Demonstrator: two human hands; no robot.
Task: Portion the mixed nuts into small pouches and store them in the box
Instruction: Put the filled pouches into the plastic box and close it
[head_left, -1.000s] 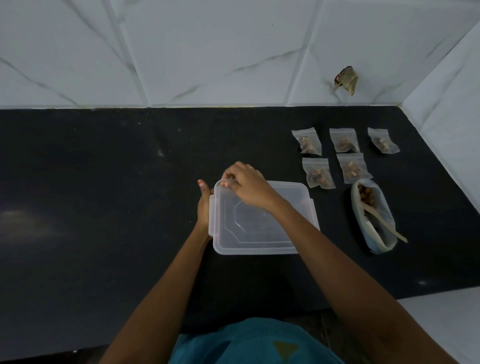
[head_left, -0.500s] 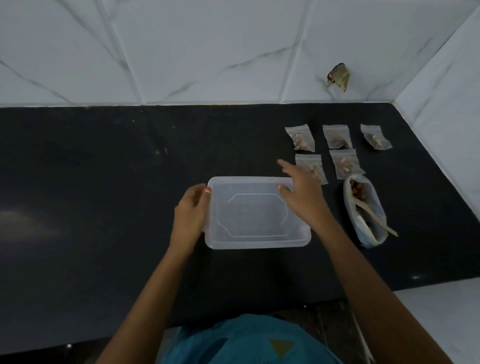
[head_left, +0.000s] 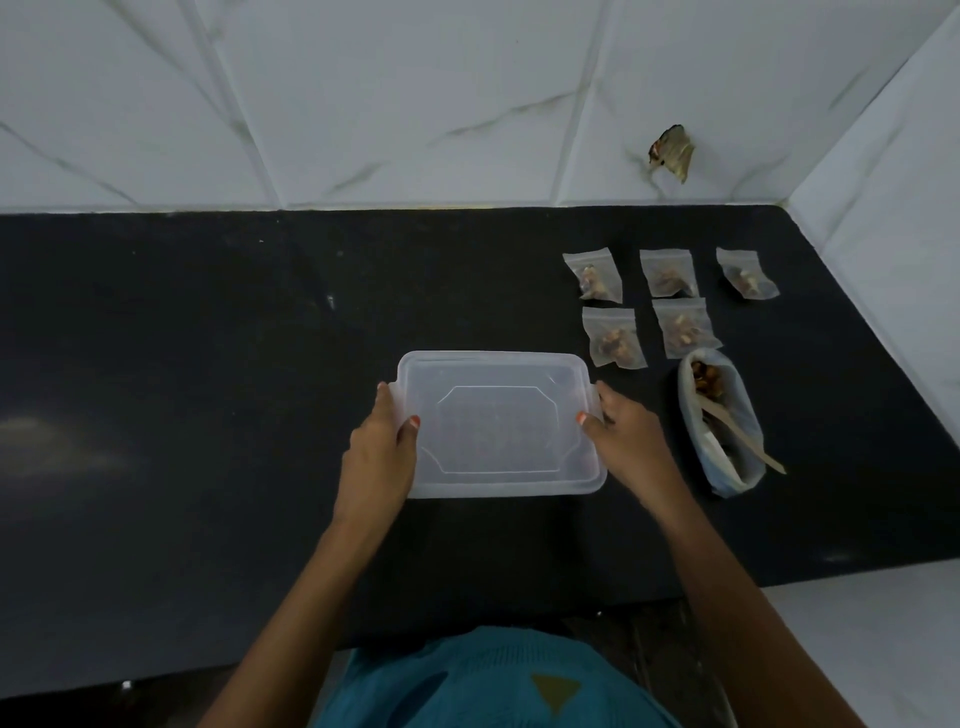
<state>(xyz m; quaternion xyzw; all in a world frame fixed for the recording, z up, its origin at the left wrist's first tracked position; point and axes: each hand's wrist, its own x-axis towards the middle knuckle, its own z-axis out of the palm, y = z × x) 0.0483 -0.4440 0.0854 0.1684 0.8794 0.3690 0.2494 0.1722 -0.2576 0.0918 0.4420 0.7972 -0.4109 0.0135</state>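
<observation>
Fingers of left hand and right hand grip the box ends, centre frame; lift both lid tabs evenly; keep base flat.

The black counter is being viewed closely from above by one head-worn camera, facing the tiled wall.

A person's left hand and right hand grip the two short ends of a clear, lidded box resting on a black counter, thumbs on top of the lid. Five small pouches of nuts lie in two rows to the far right, apart from the box. Just near of them, an open bag of mixed nuts holds a wooden spoon. A white marbled wall runs behind.
</observation>
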